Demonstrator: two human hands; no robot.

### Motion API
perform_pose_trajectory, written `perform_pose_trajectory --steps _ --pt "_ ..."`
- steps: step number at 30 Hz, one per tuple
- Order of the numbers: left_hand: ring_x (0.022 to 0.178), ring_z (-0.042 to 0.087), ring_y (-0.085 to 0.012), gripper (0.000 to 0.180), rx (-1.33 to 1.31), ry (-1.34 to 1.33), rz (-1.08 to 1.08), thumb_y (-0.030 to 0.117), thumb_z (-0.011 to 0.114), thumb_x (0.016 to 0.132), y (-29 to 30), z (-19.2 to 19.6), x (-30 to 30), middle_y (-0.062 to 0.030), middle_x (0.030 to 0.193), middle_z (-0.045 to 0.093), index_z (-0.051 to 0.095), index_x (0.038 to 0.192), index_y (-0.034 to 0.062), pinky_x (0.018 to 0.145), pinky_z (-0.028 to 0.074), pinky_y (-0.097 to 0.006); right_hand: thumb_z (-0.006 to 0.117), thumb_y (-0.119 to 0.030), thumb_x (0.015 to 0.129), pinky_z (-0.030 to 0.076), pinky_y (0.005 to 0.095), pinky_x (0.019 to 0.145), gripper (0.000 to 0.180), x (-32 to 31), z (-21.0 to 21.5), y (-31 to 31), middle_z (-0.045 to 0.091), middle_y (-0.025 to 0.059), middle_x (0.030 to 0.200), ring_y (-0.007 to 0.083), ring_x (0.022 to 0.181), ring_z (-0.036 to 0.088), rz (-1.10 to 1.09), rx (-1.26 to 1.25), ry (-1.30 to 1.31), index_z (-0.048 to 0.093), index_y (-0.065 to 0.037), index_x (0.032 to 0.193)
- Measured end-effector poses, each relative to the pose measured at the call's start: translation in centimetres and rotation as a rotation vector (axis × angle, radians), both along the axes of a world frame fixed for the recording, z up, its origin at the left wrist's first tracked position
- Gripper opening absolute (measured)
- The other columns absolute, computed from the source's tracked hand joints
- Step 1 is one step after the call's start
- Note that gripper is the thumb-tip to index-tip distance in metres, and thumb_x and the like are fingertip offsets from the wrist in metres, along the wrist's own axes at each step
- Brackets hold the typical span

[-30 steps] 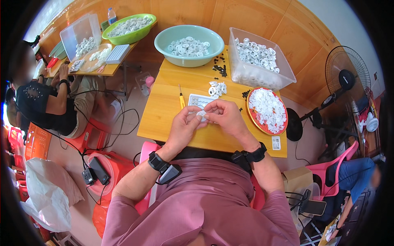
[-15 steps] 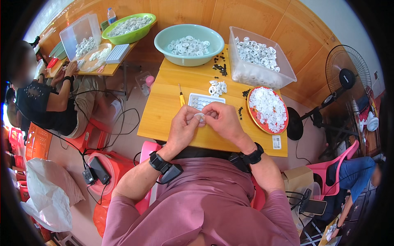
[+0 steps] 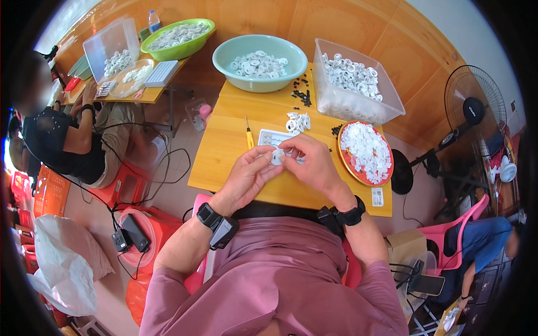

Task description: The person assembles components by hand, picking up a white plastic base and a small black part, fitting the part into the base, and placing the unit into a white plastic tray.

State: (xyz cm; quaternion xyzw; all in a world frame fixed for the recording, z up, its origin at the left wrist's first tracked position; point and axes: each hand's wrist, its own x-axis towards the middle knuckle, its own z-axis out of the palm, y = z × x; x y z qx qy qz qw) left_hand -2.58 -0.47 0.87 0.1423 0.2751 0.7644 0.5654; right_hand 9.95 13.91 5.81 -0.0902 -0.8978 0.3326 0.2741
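Between both hands, over the near part of the wooden table (image 3: pixel 224 162), I hold a small round white plastic part (image 3: pixel 277 157) with a dark spot on it. My left hand (image 3: pixel 250 169) pinches its left side between thumb and fingers. The fingertips of my right hand (image 3: pixel 307 161) grip its right side. Behind the hands lies a white tray (image 3: pixel 270 136) with rows of small compartments, partly covered by my fingers. A yellow-handled screwdriver (image 3: pixel 249 136) lies left of the tray. Several white ring-shaped parts (image 3: pixel 298 122) are piled just beyond it.
At the table's back stand a pale green basin (image 3: pixel 259 82) and a clear plastic bin (image 3: pixel 358 109), both holding white parts. Small black pieces (image 3: pixel 302 96) lie between them. A red-rimmed plate (image 3: pixel 367 181) heaped with white pieces sits right. A person (image 3: pixel 61 134) works at another table, far left.
The white part has turned so that its round face now shows. My left hand has opened up palm-upward somewhat, and my right hand has shifted slightly right.
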Motion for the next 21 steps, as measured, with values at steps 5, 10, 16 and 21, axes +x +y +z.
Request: perform_pose_trajectory --steps 5,10,16,21 --pt "0.113 0.063 -0.0181 0.021 0.000 -0.020 -0.038 0.011 0.057 0.102 0.0 0.0 0.0 -0.0117 0.119 0.064 0.058 0.120 0.0010 0.101 0.054 -0.031 0.074 -0.008 0.076 0.053 0.0361 0.068 0.020 0.2 1.2 -0.9 0.070 0.0118 0.087 0.0288 0.074 0.067 0.016 0.283 0.085 0.071 -0.005 0.096" --pt "0.112 0.064 -0.0176 0.022 -0.009 -0.015 -0.065 0.011 0.055 0.102 0.1 -0.1 0.2 -0.0108 0.119 0.064 0.057 0.121 -0.0006 0.102 0.053 -0.032 0.074 -0.009 0.074 0.052 0.0400 0.070 0.020 0.5 1.5 -1.1 0.071 0.0117 0.084 0.0309 0.073 0.066 0.012 0.385 0.036 0.071 -0.005 0.093" --pt "0.114 0.062 -0.0187 0.025 0.023 -0.054 -0.064 0.007 0.059 0.100 0.0 -0.7 0.2 -0.0114 0.121 0.061 0.054 0.123 0.0010 0.103 0.053 -0.033 0.073 -0.008 0.074 0.052 0.0395 0.064 0.020 0.4 1.3 -1.6 0.070 0.0111 0.080 0.0302 0.067 0.065 0.054 0.419 0.101 0.071 -0.004 0.094" --pt "0.115 0.062 -0.0205 0.026 0.040 -0.063 -0.040 0.006 0.059 0.099 -0.1 -0.6 0.5 -0.0119 0.123 0.060 0.052 0.124 0.0016 0.103 0.053 -0.034 0.069 -0.009 0.079 0.052 0.0390 0.064 0.016 0.5 1.0 -1.9 0.069 0.0103 0.079 0.0306 0.069 0.066 0.035 0.449 0.125 0.070 -0.005 0.095"
